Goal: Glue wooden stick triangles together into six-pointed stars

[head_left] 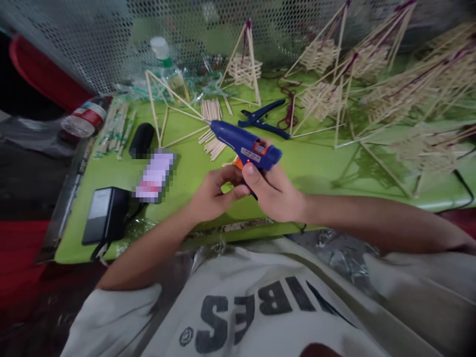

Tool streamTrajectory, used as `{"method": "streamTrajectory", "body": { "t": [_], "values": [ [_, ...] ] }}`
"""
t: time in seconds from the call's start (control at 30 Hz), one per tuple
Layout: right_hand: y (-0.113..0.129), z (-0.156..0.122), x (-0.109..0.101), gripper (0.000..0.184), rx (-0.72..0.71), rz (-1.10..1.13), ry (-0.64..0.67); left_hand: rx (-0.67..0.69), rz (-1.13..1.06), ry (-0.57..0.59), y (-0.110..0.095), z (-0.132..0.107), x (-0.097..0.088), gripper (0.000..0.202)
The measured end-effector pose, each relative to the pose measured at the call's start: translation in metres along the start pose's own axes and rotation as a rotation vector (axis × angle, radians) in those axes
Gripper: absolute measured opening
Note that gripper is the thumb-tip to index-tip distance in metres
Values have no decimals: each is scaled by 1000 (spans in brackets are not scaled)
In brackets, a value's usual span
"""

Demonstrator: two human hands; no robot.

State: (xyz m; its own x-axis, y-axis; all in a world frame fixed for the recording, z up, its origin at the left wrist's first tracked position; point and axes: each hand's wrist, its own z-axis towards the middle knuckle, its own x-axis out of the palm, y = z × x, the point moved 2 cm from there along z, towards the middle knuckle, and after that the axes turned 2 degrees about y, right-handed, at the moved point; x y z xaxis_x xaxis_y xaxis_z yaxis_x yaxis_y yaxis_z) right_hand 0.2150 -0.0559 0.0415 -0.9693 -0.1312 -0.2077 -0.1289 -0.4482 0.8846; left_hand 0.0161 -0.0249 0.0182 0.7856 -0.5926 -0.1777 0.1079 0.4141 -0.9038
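Note:
My right hand (pixel 274 192) is wrapped round the grip of a blue glue gun (pixel 243 144) with an orange trigger, its nozzle pointing up and left toward a stick frame (pixel 165 106). My left hand (pixel 211 193) is closed in a pinch just left of the gun's handle; what it pinches is too small to make out. Both hands hover over the green table (pixel 323 163) near its front edge. A small pile of short wooden sticks (pixel 211 144) lies under the gun's nozzle.
Blue cutters (pixel 262 119) lie behind the gun. Several finished stick pyramids (pixel 372 74) crowd the right and back. At left are a black adapter (pixel 104 213), a black case (pixel 141 140), a blurred-out item (pixel 154 176), wrapped chopsticks (pixel 115 126) and plastic bottles (pixel 87 116).

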Motion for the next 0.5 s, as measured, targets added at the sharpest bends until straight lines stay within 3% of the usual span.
{"method": "streamTrajectory", "body": {
  "t": [0.13,0.27,0.4,0.47,0.5],
  "values": [
    [-2,3,1,56,-42,-102,57,21,-29,90,13,3,2,48],
    [-5,7,-15,59,-133,-189,158,8,32,140,9,1,6,53],
    [-7,13,-57,52,-178,-388,320,-48,66,111,-1,-1,5,64],
    [-9,12,-92,37,-111,-538,274,-78,68,103,-4,-1,5,65],
    [-10,11,-113,30,-34,-755,214,-89,62,103,-5,0,5,65]
  ]
}}
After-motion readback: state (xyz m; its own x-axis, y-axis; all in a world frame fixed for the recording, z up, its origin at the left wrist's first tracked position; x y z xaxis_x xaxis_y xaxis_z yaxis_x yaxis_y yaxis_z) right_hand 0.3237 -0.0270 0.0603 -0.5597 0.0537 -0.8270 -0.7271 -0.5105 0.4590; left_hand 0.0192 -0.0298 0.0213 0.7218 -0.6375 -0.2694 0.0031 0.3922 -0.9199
